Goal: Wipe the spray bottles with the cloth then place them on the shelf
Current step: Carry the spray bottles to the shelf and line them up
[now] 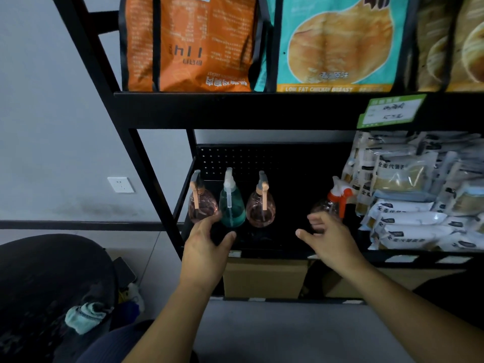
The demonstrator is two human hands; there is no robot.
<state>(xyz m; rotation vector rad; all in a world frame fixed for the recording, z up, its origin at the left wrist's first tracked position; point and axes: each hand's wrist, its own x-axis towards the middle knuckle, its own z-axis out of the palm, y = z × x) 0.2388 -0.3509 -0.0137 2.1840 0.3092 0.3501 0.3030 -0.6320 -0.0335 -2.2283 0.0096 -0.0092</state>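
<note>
1. Head view. Four spray bottles stand upright on the black shelf (pixel 262 247): a pink bottle (pixel 201 205), a teal bottle (pixel 231 205) and a second pink bottle (pixel 260 208) in a row, and an orange-trigger bottle (pixel 332 203) well apart.
2. The left hand (pixel 207 239), fingers spread and holding nothing, has the teal bottle at its 1 o'clock, just beyond the fingertips.
3. The right hand (pixel 327 237), loosely open and empty, has the orange-trigger bottle at 12 o'clock; it is the nearer hand there.
4. The cloth (pixel 83 317) lies at 7 o'clock.

Black shelf (pixel 262 251): four spray bottles (pixel 231 205), packets (pixel 408 205).
</note>
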